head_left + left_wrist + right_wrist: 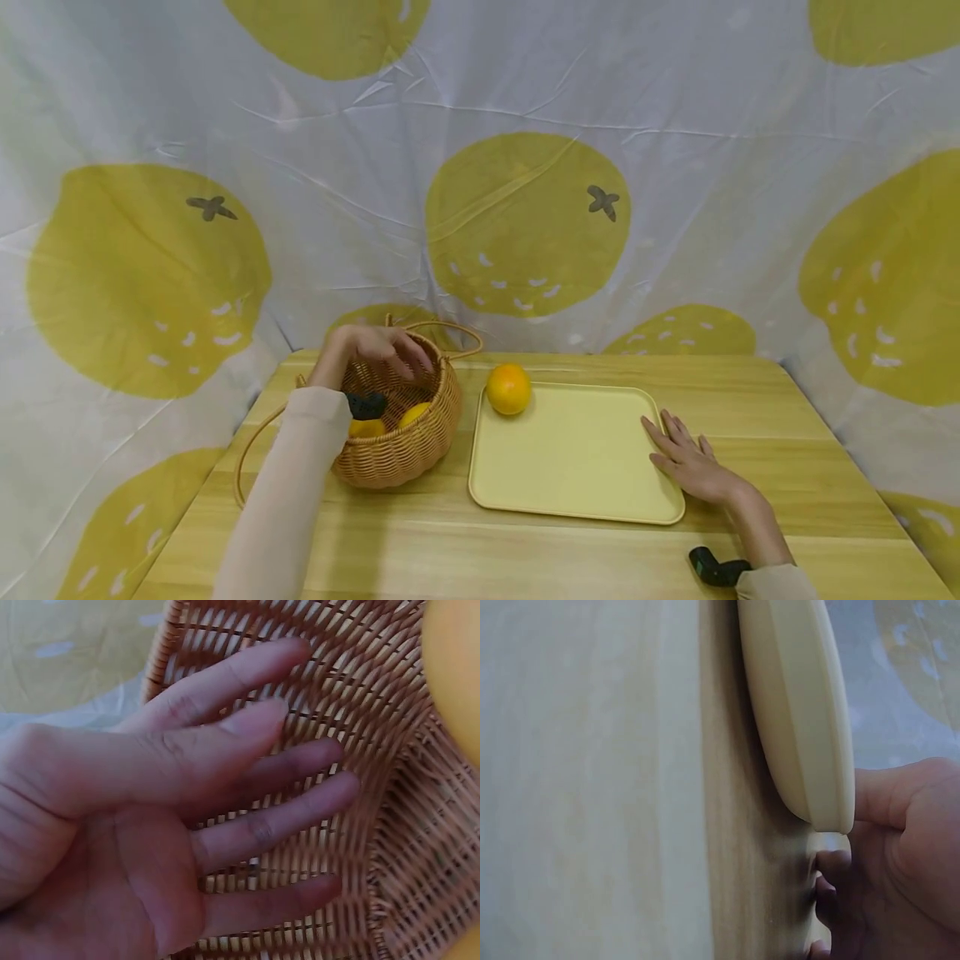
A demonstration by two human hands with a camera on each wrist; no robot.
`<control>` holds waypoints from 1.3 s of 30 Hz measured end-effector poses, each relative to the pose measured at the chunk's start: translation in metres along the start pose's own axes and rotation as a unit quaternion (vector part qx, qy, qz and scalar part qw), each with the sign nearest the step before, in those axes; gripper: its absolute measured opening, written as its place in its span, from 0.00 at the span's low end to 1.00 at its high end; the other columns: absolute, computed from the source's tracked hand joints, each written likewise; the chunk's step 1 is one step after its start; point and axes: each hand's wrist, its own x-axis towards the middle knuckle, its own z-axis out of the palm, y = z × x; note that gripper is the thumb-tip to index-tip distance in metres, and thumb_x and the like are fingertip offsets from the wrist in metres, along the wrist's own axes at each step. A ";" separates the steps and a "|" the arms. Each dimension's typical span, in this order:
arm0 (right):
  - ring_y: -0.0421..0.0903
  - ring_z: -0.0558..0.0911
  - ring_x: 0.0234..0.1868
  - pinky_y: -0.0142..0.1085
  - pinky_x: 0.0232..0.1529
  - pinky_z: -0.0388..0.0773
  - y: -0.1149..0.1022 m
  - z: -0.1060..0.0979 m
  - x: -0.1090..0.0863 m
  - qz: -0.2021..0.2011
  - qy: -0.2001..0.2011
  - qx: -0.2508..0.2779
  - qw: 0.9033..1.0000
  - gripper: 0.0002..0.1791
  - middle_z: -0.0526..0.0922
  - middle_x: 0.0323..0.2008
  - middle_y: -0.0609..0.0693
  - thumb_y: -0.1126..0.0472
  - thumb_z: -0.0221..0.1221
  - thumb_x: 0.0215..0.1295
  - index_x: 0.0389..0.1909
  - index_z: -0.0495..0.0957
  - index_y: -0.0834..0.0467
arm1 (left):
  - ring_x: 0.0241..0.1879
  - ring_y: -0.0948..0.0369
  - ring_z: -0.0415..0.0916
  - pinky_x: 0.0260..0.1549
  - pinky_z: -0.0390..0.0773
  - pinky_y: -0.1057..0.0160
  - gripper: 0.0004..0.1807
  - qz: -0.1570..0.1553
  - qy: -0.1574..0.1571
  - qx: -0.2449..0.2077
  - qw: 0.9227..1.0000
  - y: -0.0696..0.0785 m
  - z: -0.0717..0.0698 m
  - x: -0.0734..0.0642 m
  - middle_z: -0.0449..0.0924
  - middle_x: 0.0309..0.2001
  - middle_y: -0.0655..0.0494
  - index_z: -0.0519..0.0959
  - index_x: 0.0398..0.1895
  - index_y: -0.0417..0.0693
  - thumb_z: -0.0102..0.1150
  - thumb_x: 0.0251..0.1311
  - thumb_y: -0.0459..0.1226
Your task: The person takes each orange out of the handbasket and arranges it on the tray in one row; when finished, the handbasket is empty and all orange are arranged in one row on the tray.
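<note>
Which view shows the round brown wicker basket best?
The head view. It shows the round brown wicker basket with its outer wall, rim and handles, though the left hand and beige sleeve cover part. The left wrist view shows only its woven inside and some rim; the right wrist view shows none.

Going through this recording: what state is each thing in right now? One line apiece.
Basket: uncovered, partly filled
Basket fruit: two visible, lying inside
Tray: right side up
Orange: unpeeled, at tray's far left corner
Left hand: at basket's mouth, holding nothing
Right hand: fingers extended, at tray's right edge
Cloth: hanging, creased
</note>
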 end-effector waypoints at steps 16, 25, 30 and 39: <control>0.76 0.26 0.79 0.77 0.65 0.13 0.001 -0.001 0.001 0.000 0.001 -0.003 1.000 0.36 0.28 0.80 0.75 0.55 0.48 0.83 0.81 0.48 0.68 | 0.65 0.55 0.76 0.68 0.75 0.46 0.21 -0.031 -0.089 -0.081 0.992 -0.020 0.011 0.013 0.77 0.68 0.46 0.77 0.69 0.41 0.56 0.75 0.32; 0.76 0.26 0.78 0.77 0.65 0.13 0.001 -0.001 0.000 -0.003 0.000 -0.001 1.000 0.36 0.28 0.79 0.76 0.55 0.48 0.83 0.81 0.48 0.68 | 0.70 0.52 0.71 0.67 0.76 0.46 0.25 -0.040 -0.087 -0.123 0.988 -0.016 0.018 0.021 0.72 0.72 0.43 0.73 0.71 0.40 0.59 0.71 0.29; 0.77 0.27 0.78 0.77 0.65 0.14 0.001 -0.002 0.000 -0.006 0.002 -0.005 1.000 0.36 0.29 0.79 0.76 0.55 0.48 0.83 0.81 0.48 0.69 | 0.70 0.49 0.71 0.65 0.76 0.41 0.28 -0.073 -0.088 -0.171 0.979 -0.013 0.022 0.021 0.68 0.74 0.39 0.71 0.73 0.38 0.59 0.71 0.28; 0.76 0.27 0.79 0.77 0.65 0.13 0.002 -0.001 0.001 -0.004 0.003 -0.001 1.000 0.36 0.29 0.80 0.76 0.55 0.48 0.83 0.81 0.48 0.68 | 0.63 0.56 0.78 0.63 0.79 0.43 0.20 -0.084 -0.044 -0.138 0.986 -0.008 0.022 0.014 0.80 0.65 0.50 0.80 0.65 0.42 0.61 0.72 0.34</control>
